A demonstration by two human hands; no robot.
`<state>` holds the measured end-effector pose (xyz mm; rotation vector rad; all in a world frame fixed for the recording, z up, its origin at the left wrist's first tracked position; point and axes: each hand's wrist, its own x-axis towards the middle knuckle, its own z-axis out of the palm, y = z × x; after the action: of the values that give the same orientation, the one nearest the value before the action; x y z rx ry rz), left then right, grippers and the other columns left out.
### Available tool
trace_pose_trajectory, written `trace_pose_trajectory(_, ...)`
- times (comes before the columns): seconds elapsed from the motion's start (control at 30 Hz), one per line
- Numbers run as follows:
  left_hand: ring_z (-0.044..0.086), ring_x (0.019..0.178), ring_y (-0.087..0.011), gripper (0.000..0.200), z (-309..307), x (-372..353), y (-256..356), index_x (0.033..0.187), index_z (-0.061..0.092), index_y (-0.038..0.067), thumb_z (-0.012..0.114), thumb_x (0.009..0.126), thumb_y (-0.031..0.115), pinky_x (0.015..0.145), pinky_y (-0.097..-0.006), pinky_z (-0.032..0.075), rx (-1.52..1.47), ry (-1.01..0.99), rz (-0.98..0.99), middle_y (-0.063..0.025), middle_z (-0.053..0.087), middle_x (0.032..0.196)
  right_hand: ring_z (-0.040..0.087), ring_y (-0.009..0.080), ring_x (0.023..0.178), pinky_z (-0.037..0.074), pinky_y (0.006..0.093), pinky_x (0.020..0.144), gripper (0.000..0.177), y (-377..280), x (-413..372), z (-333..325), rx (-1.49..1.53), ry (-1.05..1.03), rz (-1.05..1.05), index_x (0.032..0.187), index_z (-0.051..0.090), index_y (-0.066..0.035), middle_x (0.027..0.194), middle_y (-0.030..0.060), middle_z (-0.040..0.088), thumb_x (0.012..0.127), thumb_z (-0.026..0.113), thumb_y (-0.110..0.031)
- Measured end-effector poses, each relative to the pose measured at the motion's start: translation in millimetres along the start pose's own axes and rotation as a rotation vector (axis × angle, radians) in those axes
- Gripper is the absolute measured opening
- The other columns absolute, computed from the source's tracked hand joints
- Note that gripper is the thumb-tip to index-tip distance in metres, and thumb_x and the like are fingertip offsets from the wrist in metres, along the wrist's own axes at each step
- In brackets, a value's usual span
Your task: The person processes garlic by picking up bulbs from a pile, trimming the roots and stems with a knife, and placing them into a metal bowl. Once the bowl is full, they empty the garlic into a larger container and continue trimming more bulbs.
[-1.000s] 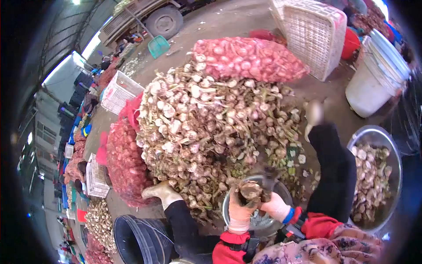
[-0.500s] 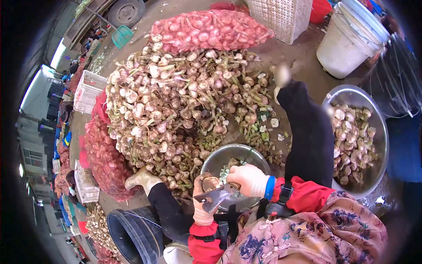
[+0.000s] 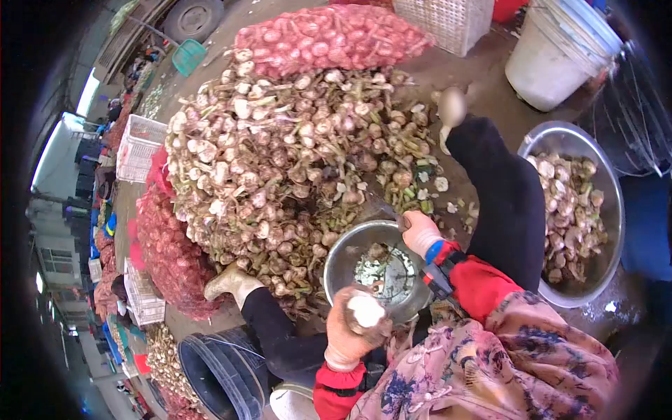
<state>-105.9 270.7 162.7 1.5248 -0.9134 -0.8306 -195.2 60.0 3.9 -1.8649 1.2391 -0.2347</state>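
Note:
My left hand [image 3: 344, 336], in a pale orange glove, is closed around a garlic bulb [image 3: 365, 310] whose white face points up, just outside the near rim of a small metal bowl [image 3: 333, 264]. My right hand [image 3: 421, 232], gloved too, grips the brown handle of a knife [image 3: 403, 222] at the bowl's far right rim. Its blurred blade seems to point away over the garlic. Inside the bowl lie white scraps and a bulb or two. Beyond it spreads a large heap of garlic with stems [image 3: 280, 161].
A wide metal basin [image 3: 616, 210] of trimmed garlic is on the right, beyond my bent leg [image 3: 500, 189]. Red net sacks [image 3: 329, 40] border the heap. A white bucket [image 3: 549, 63] stands back right; a dark bucket [image 3: 217, 371] sits front left. White crates [image 3: 142, 148] are at left.
My right hand has moved with the knife away from my left hand, up and right across the bowl. My left hand has shifted slightly right and down, and the bulb's white face now shows.

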Motion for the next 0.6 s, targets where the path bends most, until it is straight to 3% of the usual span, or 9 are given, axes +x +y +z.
trace_pose_trajectory(0.13, 0.058, 0.085, -0.0145, 0.062, -38.0, -4.6, -43.9, 0.118, 0.043, 0.003, 0.080, 0.070, 0.016, 0.074, -0.0269, 0.050, -0.214, 0.162, -0.175, -0.0067, 0.057, 0.100, 0.057, 0.0354, 0.082, 0.048, 0.0395, 0.073, 0.015, -31.7, -37.9, -10.9, 0.265, 0.034, -0.304, 0.088, 0.061, -0.005, 0.085, 0.0165, 0.058, 0.075, 0.062, -0.011)
trace_pose_trajectory(0.17, 0.058, 0.083, -0.0146, 0.054, -33.4, 2.7, -29.2, 0.117, 0.042, 0.003, 0.076, 0.076, 0.016, 0.072, -0.0265, 0.051, -0.196, 0.176, -0.045, -0.0058, 0.056, 0.099, 0.058, 0.0335, 0.081, 0.048, 0.0383, 0.071, 0.013, -41.2, -49.9, -17.2, 0.289, -0.030, -0.349, 0.086, 0.061, -0.005, 0.085, 0.0141, 0.058, 0.073, 0.062, -0.008)
trace_pose_trajectory(0.23, 0.058, 0.083, -0.0145, 0.042, -29.1, 5.7, -40.7, 0.116, 0.043, 0.004, 0.068, 0.084, 0.015, 0.070, -0.0262, 0.052, -0.202, 0.494, -0.043, -0.0060, 0.056, 0.097, 0.058, 0.0255, 0.078, 0.048, 0.0339, 0.069, 0.019, -47.3, -70.9, -15.3, 0.415, -0.109, -0.481, 0.087, 0.060, -0.004, 0.083, 0.0103, 0.057, 0.069, 0.065, -0.001)
trace_pose_trajectory(0.27, 0.060, 0.085, -0.0190, 0.035, -34.0, 8.8, -35.8, 0.116, 0.042, 0.005, 0.062, 0.089, 0.016, 0.071, -0.0328, 0.053, -0.295, 0.433, -0.053, -0.0070, 0.055, 0.098, 0.058, 0.0279, 0.076, 0.047, 0.0347, 0.067, 0.018, -47.6, -76.6, -13.2, 0.403, -0.136, -0.553, 0.086, 0.061, -0.005, 0.081, 0.0103, 0.056, 0.068, 0.064, -0.003)
trace_pose_trajectory(0.3, 0.052, 0.104, -0.0188, 0.035, -37.3, 11.4, -49.8, 0.114, 0.049, 0.001, 0.055, 0.089, 0.026, 0.091, -0.0340, 0.042, -0.449, 0.333, 0.069, -0.0054, 0.057, 0.103, 0.057, 0.0303, 0.075, 0.047, 0.0355, 0.066, 0.018, -49.0, -80.7, -11.6, 0.388, -0.161, -0.622, 0.086, 0.061, -0.007, 0.079, 0.0103, 0.054, 0.068, 0.064, -0.005)
trace_pose_trajectory(0.37, 0.051, 0.108, -0.0208, 0.033, -18.0, 15.2, -27.7, 0.110, 0.055, 0.003, 0.054, 0.087, 0.027, 0.093, -0.0361, 0.042, -0.918, 0.500, -0.052, -0.0060, 0.058, 0.105, 0.056, 0.0280, 0.076, 0.046, 0.0345, 0.067, 0.021, -59.1, -87.6, -11.7, 0.356, -0.247, -0.603, 0.086, 0.059, -0.004, 0.082, 0.0097, 0.055, 0.067, 0.063, 0.001)
trace_pose_trajectory(0.47, 0.053, 0.104, -0.0203, 0.037, -10.6, 18.3, -46.6, 0.113, 0.055, 0.005, 0.052, 0.086, 0.029, 0.093, -0.0380, 0.043, -1.200, 0.622, -0.206, -0.0065, 0.057, 0.107, 0.057, 0.0308, 0.076, 0.047, 0.0369, 0.067, 0.022, -67.3, -85.3, -3.1, 0.379, -0.265, -0.565, 0.087, 0.059, -0.006, 0.083, 0.0107, 0.054, 0.066, 0.064, -0.006)
trace_pose_trajectory(0.57, 0.054, 0.096, -0.0183, 0.032, 10.4, 29.8, -39.0, 0.111, 0.054, 0.005, 0.052, 0.087, 0.026, 0.089, -0.0365, 0.045, -1.103, 0.573, -0.090, -0.0070, 0.056, 0.109, 0.058, 0.0335, 0.080, 0.048, 0.0386, 0.069, 0.021, -46.9, -64.3, 27.9, 0.441, -0.158, -0.681, 0.088, 0.060, -0.005, 0.084, 0.0133, 0.057, 0.067, 0.060, -0.003)
trace_pose_trajectory(0.6, 0.056, 0.097, -0.0200, 0.026, 6.8, 30.8, -41.0, 0.105, 0.055, 0.003, 0.060, 0.083, 0.014, 0.088, -0.0343, 0.046, -1.262, 0.502, -0.021, -0.0061, 0.059, 0.104, 0.059, 0.0350, 0.086, 0.048, 0.0388, 0.073, 0.028, -18.9, -53.5, 41.8, 0.325, -0.497, -0.327, 0.094, 0.060, -0.004, 0.088, 0.0172, 0.061, 0.066, 0.058, -0.002)
